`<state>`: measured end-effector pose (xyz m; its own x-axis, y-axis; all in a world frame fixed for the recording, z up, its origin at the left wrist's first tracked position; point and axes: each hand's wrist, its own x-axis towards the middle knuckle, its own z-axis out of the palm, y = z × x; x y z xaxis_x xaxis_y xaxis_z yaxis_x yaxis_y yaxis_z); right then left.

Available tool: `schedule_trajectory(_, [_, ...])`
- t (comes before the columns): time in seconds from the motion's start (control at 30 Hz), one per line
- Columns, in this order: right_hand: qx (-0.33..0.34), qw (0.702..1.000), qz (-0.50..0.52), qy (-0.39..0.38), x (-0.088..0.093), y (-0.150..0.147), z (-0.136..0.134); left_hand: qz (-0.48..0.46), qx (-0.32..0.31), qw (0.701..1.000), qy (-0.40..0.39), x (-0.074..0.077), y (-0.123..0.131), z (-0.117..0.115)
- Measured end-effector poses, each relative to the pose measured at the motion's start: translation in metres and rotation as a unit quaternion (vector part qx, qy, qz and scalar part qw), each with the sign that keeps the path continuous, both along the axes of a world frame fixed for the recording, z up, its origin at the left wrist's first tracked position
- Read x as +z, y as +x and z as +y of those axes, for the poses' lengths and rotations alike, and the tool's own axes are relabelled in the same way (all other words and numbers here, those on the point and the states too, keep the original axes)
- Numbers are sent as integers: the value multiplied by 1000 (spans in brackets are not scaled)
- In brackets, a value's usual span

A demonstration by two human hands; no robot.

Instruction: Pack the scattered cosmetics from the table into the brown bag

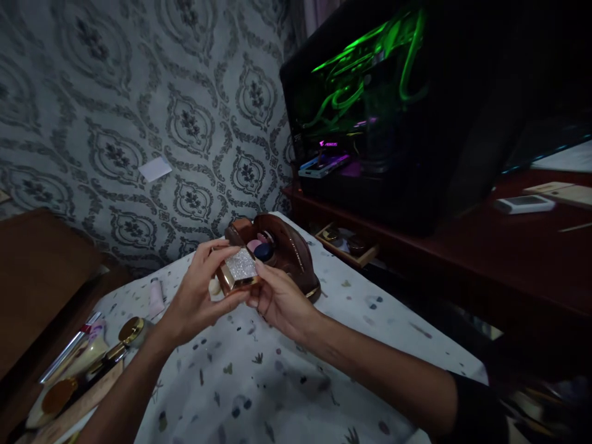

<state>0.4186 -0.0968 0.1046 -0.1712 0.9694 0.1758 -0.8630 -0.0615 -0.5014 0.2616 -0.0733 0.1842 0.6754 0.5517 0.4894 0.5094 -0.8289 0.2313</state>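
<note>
Glitter-topped gold case [240, 265] sits up between both hands, held in the air over the near side of an open brown bag. The left hand [197, 290] is partly open around it, fingers reaching over the far side and thumb stretched along the near edge. The right hand [282, 301] pinches the right end, thumb on the glittery face, the other fingers curled underneath.

Just behind the case, the brown bag [296, 250] gapes, its zip edge showing, with a dark blue round lid [263, 251] and a pink round piece [254, 245] inside. Beneath lies a counter [277, 401] under a white printed cover. Off to the left are a pale squeeze tube [156, 299], a gold-lidded jar [132, 331] and a long silver tube [69, 349].

Farther right, a small drawer [367, 256] stands open with things in it, below a dark reddish desk [518, 246] bearing a computer tower [361, 98] lit green inside. Patterned wallpaper [189, 123] covers the wall behind, a white card [155, 169] against it.
</note>
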Motion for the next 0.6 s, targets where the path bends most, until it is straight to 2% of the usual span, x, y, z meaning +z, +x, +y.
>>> schedule_trajectory(0.13, [12,999,-38,25,-5,8,-1,-43,0,997,-59,10,20,27])
schedule_trajectory(0.3, [-7,991,-124,52,-20,11,-9,-49,16,976,-213,16,45,57])
schedule_trajectory(0.37, [-34,979,-186,71,-22,17,-10,-41,8,968,-246,15,54,67])
schedule_trajectory(0.43, [-108,950,-272,111,-16,30,-8,-41,-7,966,-255,11,62,78])
schedule_trajectory(0.47, [-166,920,-327,140,-11,40,-4,-40,-11,966,-257,8,65,84])
schedule_trajectory(0.5, [-230,875,-388,173,-4,50,2,-36,-9,965,-260,4,68,91])
schedule_trajectory(0.53, [-301,810,-458,209,5,60,10,-31,-4,964,-263,1,70,99])
schedule_trajectory(0.57, [-361,729,-526,248,14,71,19,-25,2,963,-267,-3,72,107])
schedule_trajectory(0.6, [-387,648,-591,283,24,80,29,-21,6,961,-274,-7,74,115])
